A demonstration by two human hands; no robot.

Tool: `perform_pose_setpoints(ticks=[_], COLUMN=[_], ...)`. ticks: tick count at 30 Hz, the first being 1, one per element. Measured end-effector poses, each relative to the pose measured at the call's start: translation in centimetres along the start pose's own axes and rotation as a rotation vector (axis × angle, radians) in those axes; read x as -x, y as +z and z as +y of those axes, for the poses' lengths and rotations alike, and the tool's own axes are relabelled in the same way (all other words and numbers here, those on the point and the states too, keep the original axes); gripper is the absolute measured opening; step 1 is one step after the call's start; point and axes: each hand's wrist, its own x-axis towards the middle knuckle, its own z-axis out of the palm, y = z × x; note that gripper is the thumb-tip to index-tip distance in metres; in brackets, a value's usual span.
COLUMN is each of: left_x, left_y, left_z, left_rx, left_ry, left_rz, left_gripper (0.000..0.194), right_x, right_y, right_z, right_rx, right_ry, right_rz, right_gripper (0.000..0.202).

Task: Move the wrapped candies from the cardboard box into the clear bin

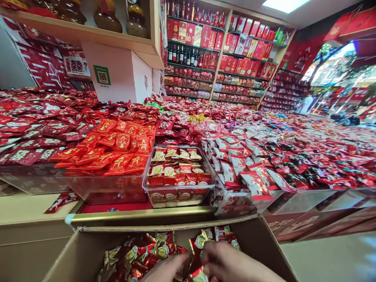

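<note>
An open cardboard box (67, 252) at the bottom holds a loose heap of red and gold durian candy packets (138, 250). Both hands are down inside it. My left hand (169, 268) lies over the packets, its fingertips blurred and partly out of sight among them. To its right, my right hand (232, 262) has its fingers bent together at some packets, with one red packet (199, 275) just under the fingertips; what they grip is hidden. Beyond the box, a clear plastic bin (179, 188) contains similar durian packets in stacked rows.
Left of the clear bin is a bin of orange-red packets (117, 147); right of it, white and red packets (232, 164). A gold-edged counter (141, 215) borders the box. Shelves with bottles and boxes (194, 35) stand behind.
</note>
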Motion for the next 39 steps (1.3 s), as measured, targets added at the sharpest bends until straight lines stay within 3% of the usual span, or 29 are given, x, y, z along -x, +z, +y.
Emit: perform_pose_setpoints(ticks=[3,5,9,12,16,20,24,26,29,31,33,35,39], left_x=[-0.2,-0.1,0.3,0.7,0.7,0.4,0.7,1.0,1.4,1.4,1.2,0.9,0.8], left_y=[0.2,0.2,0.1,0.0,0.0,-0.1,-0.6,-1.0,-1.4,-1.6,-1.6,-1.4,-0.7], left_z=[2.2,3.3,4.7,5.3,5.7,5.3,5.2,5.3,5.5,5.6,5.7,5.8,5.5], left_rx=[0.136,0.322,0.688,0.801,0.841,0.719,0.583,0.499,0.29,0.219,0.269,0.361,0.6], left_ry=[-0.079,-0.115,-0.247,-0.293,-0.305,-0.218,-0.177,-0.142,-0.101,-0.117,-0.118,-0.084,-0.09], left_rz=[0.079,0.068,0.008,0.016,0.024,0.068,-0.059,-0.093,0.053,0.167,0.238,0.283,0.247], left_gripper=[0.038,0.027,0.034,0.033,0.032,0.035,0.038,0.037,0.029,0.03,0.034,0.036,0.042], right_x=[-0.3,-0.6,-0.7,-0.5,-0.5,-0.5,-0.1,0.2,0.7,1.0,1.1,1.2,0.7], right_y=[-1.2,-1.0,0.3,0.9,1.2,1.3,0.6,0.1,-0.7,-1.0,-0.9,-0.5,1.3], right_z=[-2.0,-2.7,-3.2,-3.4,-3.5,-3.4,-3.1,-3.1,-3.4,-4.1,-5.0,-5.9,-6.7], right_rx=[-0.311,-0.535,-0.96,-1.103,-1.177,-1.253,-1.273,-1.21,-0.895,-0.596,-0.318,-0.092,0.238], right_ry=[-0.001,0.028,0.1,0.121,0.12,0.104,0.093,0.065,0.039,0.031,-0.014,-0.117,-0.283], right_rz=[0.006,0.042,0.093,0.139,0.17,0.069,-0.074,-0.123,-0.124,-0.004,0.218,0.392,0.463], right_gripper=[0.012,0.021,0.029,0.03,0.03,0.032,0.04,0.04,0.031,0.022,0.016,0.022,0.025])
